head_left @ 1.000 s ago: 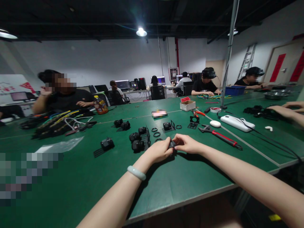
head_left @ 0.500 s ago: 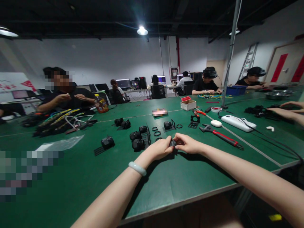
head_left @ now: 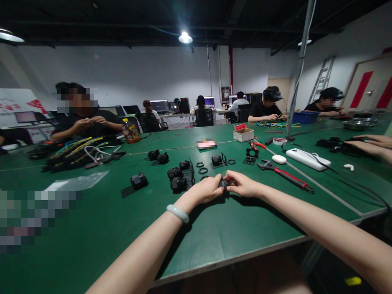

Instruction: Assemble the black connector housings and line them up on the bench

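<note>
Between my two hands, just above the green table [head_left: 214, 228], is a small black camera-like part [head_left: 223, 183], mostly hidden by fingers. My left hand [head_left: 208, 189] is closed on its left side. From the right, my right hand [head_left: 241, 183] pinches the same part. Just beyond my hands lie several black rings, one a thin ring [head_left: 203, 170]. A black camera-like part on a bracket [head_left: 217, 160] stands behind them. To the left sit more such black parts [head_left: 179, 183], and one on a slotted plate [head_left: 139, 180] lies farther left.
On the right lie an adjustable wrench [head_left: 286, 175], a white oval object [head_left: 279, 159], a white power bank [head_left: 308, 159] and a black bracket [head_left: 251, 155]. A small box [head_left: 243, 134] and a metal pole [head_left: 298, 77] stand farther back. Co-workers sit around; cable bundles [head_left: 70, 155] lie left.
My hands stay nearly in place around the black part. The view has shifted slightly. The co-worker at the left has brought both hands closer together.
</note>
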A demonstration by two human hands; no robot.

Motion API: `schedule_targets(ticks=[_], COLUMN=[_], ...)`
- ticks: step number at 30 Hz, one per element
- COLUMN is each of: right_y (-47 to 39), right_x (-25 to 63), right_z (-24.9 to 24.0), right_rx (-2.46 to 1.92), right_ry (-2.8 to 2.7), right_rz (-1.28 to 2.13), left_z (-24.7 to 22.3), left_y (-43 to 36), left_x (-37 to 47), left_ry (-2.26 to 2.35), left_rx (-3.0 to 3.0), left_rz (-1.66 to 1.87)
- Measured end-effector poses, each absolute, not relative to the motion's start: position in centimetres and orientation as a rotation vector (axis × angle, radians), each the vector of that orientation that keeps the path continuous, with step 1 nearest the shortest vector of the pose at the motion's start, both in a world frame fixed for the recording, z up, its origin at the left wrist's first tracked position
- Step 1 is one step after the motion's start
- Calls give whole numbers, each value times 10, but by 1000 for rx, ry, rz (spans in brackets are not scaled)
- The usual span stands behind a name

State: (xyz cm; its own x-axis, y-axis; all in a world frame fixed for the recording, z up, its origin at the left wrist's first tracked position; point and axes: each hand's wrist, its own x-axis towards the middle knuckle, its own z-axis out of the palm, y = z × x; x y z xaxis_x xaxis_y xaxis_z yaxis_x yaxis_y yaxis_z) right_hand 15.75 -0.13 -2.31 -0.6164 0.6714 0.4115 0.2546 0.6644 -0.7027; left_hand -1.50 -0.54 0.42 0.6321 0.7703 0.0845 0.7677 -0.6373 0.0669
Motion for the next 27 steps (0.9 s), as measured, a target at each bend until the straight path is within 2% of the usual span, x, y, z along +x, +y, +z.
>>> schedule_targets(ticks=[18,27], right_y=[0,5], right_x=[158,159], right_z=[-23,-23], right_rx=[-732,-699], right_ry=[-2227,-2180], right_rz=[695,859], left_z=[-4,-1], left_y=[4,0], left_x=[-19,-18], left_ry=[1307,1315], left_rx=[2847,2829], left_rz=[111,137])
